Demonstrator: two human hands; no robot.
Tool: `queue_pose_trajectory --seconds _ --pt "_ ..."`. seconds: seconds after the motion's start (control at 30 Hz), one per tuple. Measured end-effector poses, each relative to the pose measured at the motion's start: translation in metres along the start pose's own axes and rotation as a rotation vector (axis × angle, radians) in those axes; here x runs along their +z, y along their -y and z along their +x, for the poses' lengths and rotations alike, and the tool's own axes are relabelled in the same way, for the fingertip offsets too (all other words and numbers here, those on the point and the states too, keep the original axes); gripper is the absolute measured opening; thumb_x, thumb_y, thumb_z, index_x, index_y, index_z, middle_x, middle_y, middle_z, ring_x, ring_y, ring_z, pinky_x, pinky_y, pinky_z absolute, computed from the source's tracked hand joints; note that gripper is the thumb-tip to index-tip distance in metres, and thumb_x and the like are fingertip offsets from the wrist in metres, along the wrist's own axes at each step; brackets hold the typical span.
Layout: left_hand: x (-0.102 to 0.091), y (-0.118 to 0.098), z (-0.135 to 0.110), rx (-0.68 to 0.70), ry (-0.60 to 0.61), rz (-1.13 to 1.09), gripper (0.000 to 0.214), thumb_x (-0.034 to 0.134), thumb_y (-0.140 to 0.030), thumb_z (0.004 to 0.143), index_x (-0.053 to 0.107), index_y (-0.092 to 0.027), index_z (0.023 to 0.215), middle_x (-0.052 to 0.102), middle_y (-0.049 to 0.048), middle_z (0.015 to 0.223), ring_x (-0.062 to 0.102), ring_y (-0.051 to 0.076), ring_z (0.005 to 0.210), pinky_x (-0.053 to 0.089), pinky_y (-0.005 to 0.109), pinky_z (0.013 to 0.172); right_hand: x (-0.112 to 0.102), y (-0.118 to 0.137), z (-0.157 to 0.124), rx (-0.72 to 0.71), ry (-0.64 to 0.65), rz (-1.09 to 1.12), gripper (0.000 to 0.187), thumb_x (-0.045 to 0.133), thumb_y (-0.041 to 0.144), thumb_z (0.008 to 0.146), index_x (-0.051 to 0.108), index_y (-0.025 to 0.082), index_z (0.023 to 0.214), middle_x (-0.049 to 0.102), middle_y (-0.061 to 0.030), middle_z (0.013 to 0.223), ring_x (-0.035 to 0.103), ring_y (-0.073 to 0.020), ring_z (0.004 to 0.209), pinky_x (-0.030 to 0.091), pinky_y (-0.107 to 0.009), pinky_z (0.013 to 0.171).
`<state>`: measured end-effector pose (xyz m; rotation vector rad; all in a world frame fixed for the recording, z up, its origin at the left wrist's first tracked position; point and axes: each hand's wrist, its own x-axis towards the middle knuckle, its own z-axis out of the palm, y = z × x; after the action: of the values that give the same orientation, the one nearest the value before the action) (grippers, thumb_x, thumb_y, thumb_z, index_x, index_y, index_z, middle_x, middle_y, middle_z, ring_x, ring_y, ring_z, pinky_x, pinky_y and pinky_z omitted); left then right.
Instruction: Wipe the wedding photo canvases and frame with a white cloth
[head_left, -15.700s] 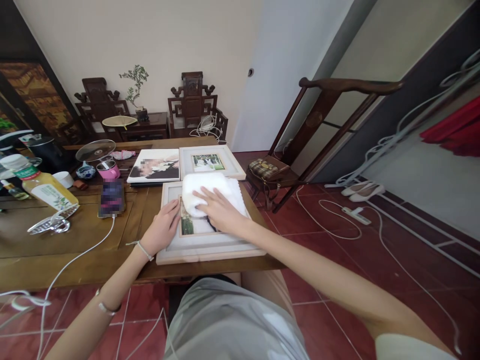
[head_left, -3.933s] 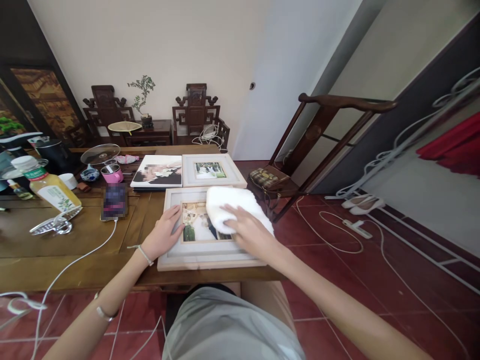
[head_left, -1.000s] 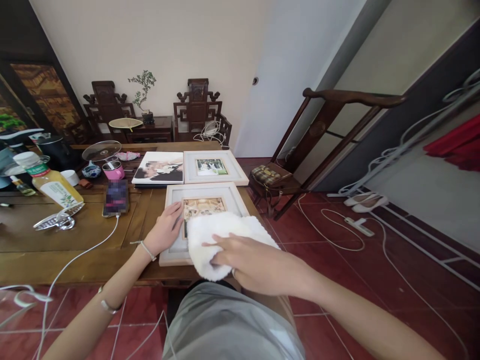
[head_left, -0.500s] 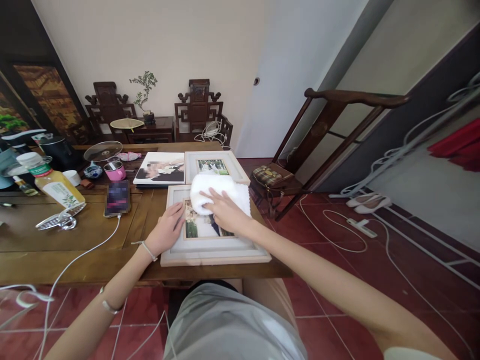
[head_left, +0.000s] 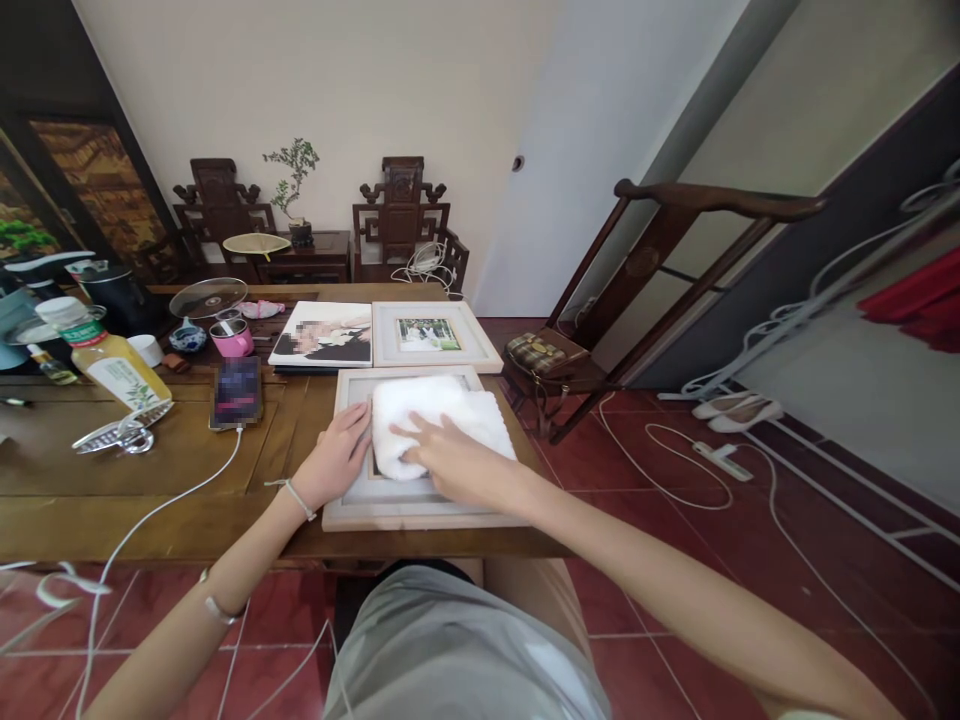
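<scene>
A light wooden picture frame [head_left: 420, 513] lies flat near the front edge of the table. Across its middle is a folded fluffy white cloth [head_left: 397, 395], covering nearly all of the photo. My right hand [head_left: 454, 455] presses on the cloth with fingers spread and moves it over the frame; the thumb is partly hidden. My left hand [head_left: 341, 455] rests on the frame's left side, its fingers lying flat against the border and touching the cloth's edge.
Behind are a second framed photo [head_left: 480, 345] and a photo panel [head_left: 300, 345]. A charging phone [head_left: 236, 393], pink mug [head_left: 232, 338], juice bottle [head_left: 112, 355] and hair clip [head_left: 124, 432] stand or lie leftward. A chair holding a plaid bag [head_left: 538, 352] is at the right.
My right hand has pulled the white cloth down toward me, so it now hides most of the photo and uncovers the frame behind. My left hand stays in place.
</scene>
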<state>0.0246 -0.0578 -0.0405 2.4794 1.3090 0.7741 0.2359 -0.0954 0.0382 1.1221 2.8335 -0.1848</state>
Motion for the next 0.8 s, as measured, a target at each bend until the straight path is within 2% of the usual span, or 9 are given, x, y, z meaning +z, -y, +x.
queue_pose_trajectory --seconds 0.17,0.33,0.47,0.6,0.7,0.8 --pt "0.000 -0.001 0.000 -0.020 0.010 0.015 0.043 0.036 -0.027 0.094 0.044 -0.015 0.135 0.043 0.0129 0.142 0.035 0.024 0.134 0.033 0.046 0.110 -0.019 0.027 -0.050 -0.135 0.082 0.151 0.054 0.040 -0.007 0.067 0.065 0.017 0.108 0.046 -0.0098 0.140 0.035 -0.0290 0.133 0.042 -0.045 0.097" --pt "-0.001 -0.002 -0.001 -0.022 0.022 0.021 0.044 0.035 -0.028 0.094 0.043 -0.015 0.135 0.042 0.0131 0.143 0.035 0.025 0.134 0.033 0.047 0.109 -0.017 0.034 -0.063 -0.169 0.016 0.224 0.051 0.040 -0.006 0.065 0.066 0.017 0.103 0.045 -0.0087 0.141 0.036 -0.0265 0.132 0.038 -0.043 0.102" --pt "0.000 0.000 -0.001 -0.009 0.016 0.017 0.043 0.035 -0.027 0.094 0.045 -0.015 0.134 0.043 0.0129 0.142 0.035 0.024 0.134 0.033 0.046 0.110 -0.001 0.023 -0.045 -0.056 -0.014 0.220 0.061 0.038 -0.008 0.063 0.062 0.017 0.114 0.036 -0.0086 0.147 0.024 -0.0267 0.138 0.030 -0.049 0.107" --pt "0.001 0.000 0.000 -0.001 -0.007 -0.005 0.041 0.034 -0.029 0.095 0.047 -0.015 0.132 0.045 0.0129 0.141 0.037 0.024 0.133 0.032 0.046 0.110 0.012 -0.003 -0.013 0.065 -0.071 0.125 0.066 0.038 -0.009 0.062 0.059 0.016 0.119 0.027 -0.0080 0.151 0.017 -0.0306 0.140 0.022 -0.058 0.108" --pt "-0.004 -0.006 0.001 0.017 -0.014 -0.052 0.040 0.032 -0.030 0.096 0.049 -0.016 0.129 0.048 0.0123 0.138 0.038 0.024 0.132 0.031 0.046 0.110 0.015 -0.030 0.016 0.151 -0.178 0.042 0.064 0.039 -0.009 0.066 0.056 0.015 0.123 0.023 -0.0088 0.153 0.014 -0.0315 0.140 0.021 -0.058 0.108" --pt "-0.012 -0.014 0.001 0.000 -0.056 -0.129 0.040 0.029 -0.031 0.097 0.044 -0.015 0.130 0.048 0.0133 0.137 0.040 0.022 0.131 0.031 0.043 0.110 0.013 -0.048 0.046 0.242 -0.248 -0.037 0.057 0.044 -0.005 0.073 0.054 0.015 0.124 0.018 -0.0096 0.154 0.010 -0.0348 0.140 0.021 -0.061 0.106"
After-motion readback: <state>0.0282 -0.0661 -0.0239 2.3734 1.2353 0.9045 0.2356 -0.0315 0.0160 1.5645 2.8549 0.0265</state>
